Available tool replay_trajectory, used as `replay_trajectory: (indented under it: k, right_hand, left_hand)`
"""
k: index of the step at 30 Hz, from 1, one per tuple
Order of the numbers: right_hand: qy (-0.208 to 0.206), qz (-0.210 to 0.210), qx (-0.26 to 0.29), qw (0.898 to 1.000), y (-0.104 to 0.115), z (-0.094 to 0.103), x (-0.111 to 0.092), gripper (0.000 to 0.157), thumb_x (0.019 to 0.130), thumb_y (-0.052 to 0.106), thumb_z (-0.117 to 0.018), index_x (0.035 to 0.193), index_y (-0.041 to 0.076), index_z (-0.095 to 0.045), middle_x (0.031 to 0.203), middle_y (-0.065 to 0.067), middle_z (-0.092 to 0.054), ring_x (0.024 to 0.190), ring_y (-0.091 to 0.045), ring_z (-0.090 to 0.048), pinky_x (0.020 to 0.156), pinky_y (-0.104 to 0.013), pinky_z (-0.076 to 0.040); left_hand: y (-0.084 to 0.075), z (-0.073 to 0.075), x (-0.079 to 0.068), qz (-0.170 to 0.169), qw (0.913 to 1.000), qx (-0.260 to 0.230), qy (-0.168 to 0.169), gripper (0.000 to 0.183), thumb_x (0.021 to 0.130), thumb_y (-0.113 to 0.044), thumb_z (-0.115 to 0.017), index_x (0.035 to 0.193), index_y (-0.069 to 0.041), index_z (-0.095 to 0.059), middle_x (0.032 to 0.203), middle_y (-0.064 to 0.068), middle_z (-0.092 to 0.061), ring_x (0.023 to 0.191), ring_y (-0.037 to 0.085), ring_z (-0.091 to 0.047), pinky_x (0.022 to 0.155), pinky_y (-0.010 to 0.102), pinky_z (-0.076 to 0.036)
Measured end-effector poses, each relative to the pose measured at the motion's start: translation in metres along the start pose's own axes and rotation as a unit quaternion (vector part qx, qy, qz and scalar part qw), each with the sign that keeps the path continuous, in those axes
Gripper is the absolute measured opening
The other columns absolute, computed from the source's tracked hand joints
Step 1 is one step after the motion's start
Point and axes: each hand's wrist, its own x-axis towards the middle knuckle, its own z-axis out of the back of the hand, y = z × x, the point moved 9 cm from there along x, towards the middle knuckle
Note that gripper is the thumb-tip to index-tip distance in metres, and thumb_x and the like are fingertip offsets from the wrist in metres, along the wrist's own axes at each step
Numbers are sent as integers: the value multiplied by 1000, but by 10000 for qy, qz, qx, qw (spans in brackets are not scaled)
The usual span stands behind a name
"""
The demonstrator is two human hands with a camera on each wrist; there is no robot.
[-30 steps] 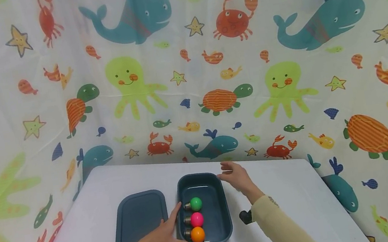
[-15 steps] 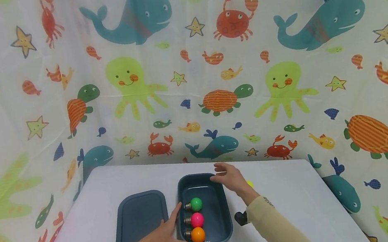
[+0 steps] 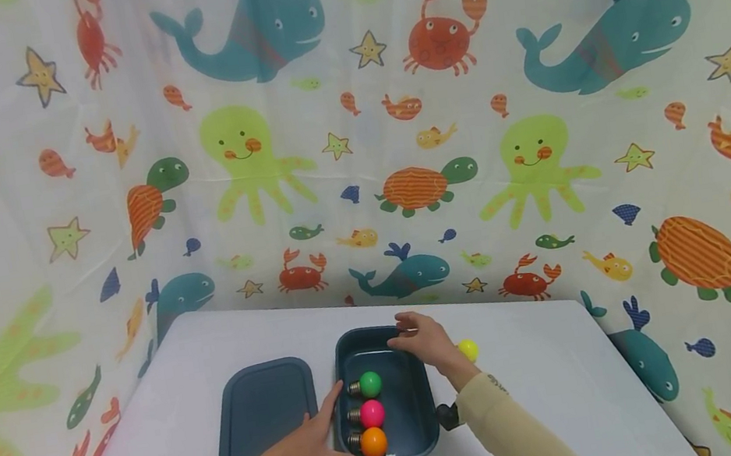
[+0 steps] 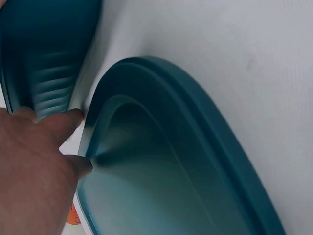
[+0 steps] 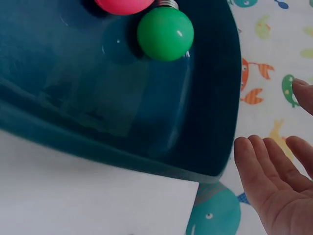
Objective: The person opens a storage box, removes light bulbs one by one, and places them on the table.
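Observation:
A dark blue-green box (image 3: pixel 402 404) on the table holds a green light bulb (image 3: pixel 371 385), a pink light bulb (image 3: pixel 372 414) and an orange light bulb (image 3: pixel 373 443), lined up along its left side, screw bases pointing left. My left hand (image 3: pixel 299 449) rests at the box's left wall, fingers spread, thumb by the front corner. My right hand (image 3: pixel 425 339) hovers over the far right corner with nothing in it. In the right wrist view, the right hand (image 5: pixel 283 191) has extended fingers beside the rim. A yellow ball-shaped thing (image 3: pixel 468 350) sits beyond my right wrist, partly hidden by it.
Left of the box lies a flat dark lid (image 3: pixel 267 404), partly under my left hand in the head view. The white table (image 3: pixel 553 389) ends at a hanging curtain (image 3: pixel 342 168) printed with sea animals, behind and at both sides.
My right hand has shifted left and slightly down, from beside the box to over its far right corner. The yellow ball-shaped thing has come into view behind the wrist. The left hand stays put.

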Motion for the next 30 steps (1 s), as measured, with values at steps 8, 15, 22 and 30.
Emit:
replay_trajectory:
  k: [8, 15, 22, 30]
  right_hand:
    - [151, 7, 3, 9999, 3, -8, -1, 59, 89, 24, -72, 140, 5, -50, 135, -18, -57, 118, -34, -58, 98, -51, -48]
    - [202, 60, -13, 9998, 2, -11, 1, 60, 88, 24, -73, 140, 3, -50, 134, -18, -57, 117, -33, -58, 98, -50, -48]
    - [234, 98, -53, 9997, 1, -18, 1, 60, 87, 22, -75, 138, 2, -51, 132, -20, -58, 115, -34, -59, 98, -51, -49]
    - [330, 19, -129, 9994, 0, -28, -2, 59, 87, 24, -74, 138, 4, -51, 131, -18, -59, 115, -34, -59, 98, -51, -49]
  left_hand:
    - [2, -1, 1, -3, 10000, -39, 28, 123, 74, -51, -81, 157, -14, 2, 158, 22, -24, 138, 50, -29, 105, 76, -4]
    - [1, 0, 0, 20, 10000, -44, 30, 123, 74, -50, -81, 157, -13, 2, 158, 23, -24, 138, 51, -28, 105, 76, -4]
    - [2, 0, 0, 74, 10000, -3, 8, 123, 73, -51, -81, 157, -14, 1, 158, 22, -24, 137, 54, -27, 105, 77, -7]
    - [2, 1, -1, 105, 9999, -32, 14, 123, 73, -51, -82, 157, -15, 1, 158, 22, -24, 137, 56, -26, 104, 77, -7]
